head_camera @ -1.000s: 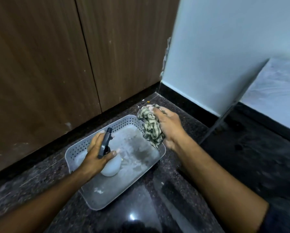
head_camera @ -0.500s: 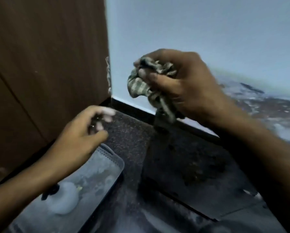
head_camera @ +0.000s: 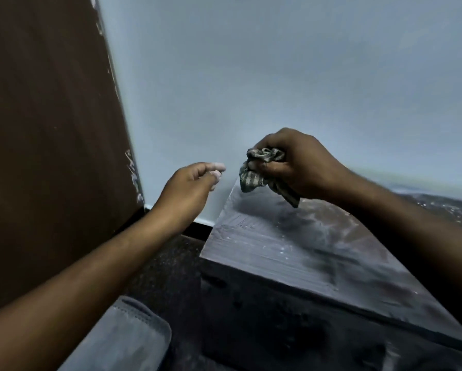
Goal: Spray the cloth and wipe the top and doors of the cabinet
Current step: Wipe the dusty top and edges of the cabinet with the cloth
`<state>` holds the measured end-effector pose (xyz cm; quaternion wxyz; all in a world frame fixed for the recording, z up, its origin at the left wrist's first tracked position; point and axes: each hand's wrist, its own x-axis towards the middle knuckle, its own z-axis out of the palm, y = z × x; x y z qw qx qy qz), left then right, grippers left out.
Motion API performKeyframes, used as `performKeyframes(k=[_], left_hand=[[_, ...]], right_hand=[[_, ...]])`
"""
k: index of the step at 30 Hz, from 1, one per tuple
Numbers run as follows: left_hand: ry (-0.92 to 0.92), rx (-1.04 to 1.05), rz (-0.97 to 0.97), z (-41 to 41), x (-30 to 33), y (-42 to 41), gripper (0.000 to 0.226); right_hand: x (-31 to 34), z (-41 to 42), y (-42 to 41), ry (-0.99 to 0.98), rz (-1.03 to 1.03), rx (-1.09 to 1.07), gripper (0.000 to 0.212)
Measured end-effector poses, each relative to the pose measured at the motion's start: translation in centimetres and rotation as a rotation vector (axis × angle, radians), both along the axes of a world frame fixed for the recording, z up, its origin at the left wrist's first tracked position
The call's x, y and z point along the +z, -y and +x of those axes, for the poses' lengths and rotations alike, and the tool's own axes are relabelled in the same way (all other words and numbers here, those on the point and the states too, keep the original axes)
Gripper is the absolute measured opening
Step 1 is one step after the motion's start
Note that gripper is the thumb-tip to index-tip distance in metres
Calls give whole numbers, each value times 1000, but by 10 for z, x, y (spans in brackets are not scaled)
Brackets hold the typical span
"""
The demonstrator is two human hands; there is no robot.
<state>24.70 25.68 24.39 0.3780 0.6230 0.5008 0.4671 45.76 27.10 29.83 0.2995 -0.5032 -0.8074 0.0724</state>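
Note:
My right hand [head_camera: 299, 167] grips a crumpled green-and-white checked cloth [head_camera: 262, 172], held just above the far left corner of the low cabinet's dusty grey top [head_camera: 291, 245]. The cloth's loose end hangs down close to the surface. My left hand [head_camera: 189, 188] hovers empty to the left of the cloth, fingers loosely curled, over the gap between cabinet and wardrobe. The cabinet's dark front [head_camera: 291, 330] faces me, low in the view. The spray bottle is out of sight.
A tall brown wooden wardrobe [head_camera: 50, 129] fills the left side. A pale blue wall [head_camera: 278, 62] stands behind the cabinet. The corner of the grey plastic tray [head_camera: 133, 333] lies on the dark speckled floor [head_camera: 171, 263] at the bottom left.
My left hand let go of the spray bottle in the tray and rose empty. My right hand lifted the cloth from the tray to above the cabinet top. The view swung up and right.

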Motion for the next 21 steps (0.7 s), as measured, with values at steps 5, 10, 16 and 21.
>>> performKeyframes(k=[5,10,16,21], left_hand=[[215,40,-200,24,-1,-29,26],[215,56,-186,43,-18,-33,27],[88,64,-128,28,-27,-57,25],[58,-1,-254,40,-31,-86,28]], right_hand=[[1,0,-8,-47,9,-8,18],[-10,5,-40,101,-12,-60,25],[-60,2,-48,340,-128,63,62],[-54,31,-101,449,-60,2,40]])
